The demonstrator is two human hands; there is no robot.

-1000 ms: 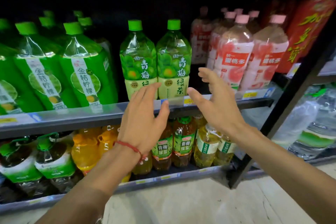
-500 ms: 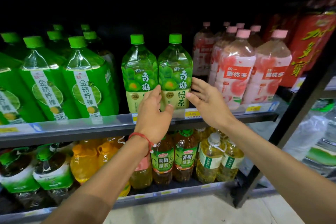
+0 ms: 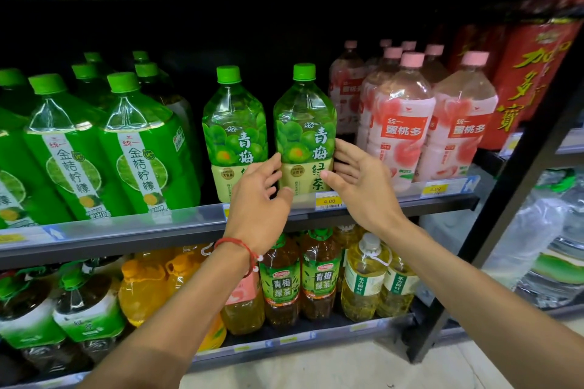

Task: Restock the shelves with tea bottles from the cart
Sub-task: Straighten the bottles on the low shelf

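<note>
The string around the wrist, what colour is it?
Red. The string shows best in the head view.

Both our bare arms stretched forward, converging ahead of us. Left forearm [image 3: 177, 313] rises from bottom left, thin red string bracelet [image 3: 235, 242] round wrist. Our left hand [image 3: 259, 199] shows back toward us, fingers loosely bent, index extended, thumb pointing right. Right forearm [image 3: 467, 290] enters from bottom right. Our right hand [image 3: 360, 186] tilted, palm facing left, fingers spread and nearly straight, thumb reaching toward left hand. Hands level, close, not touching each other.
</note>
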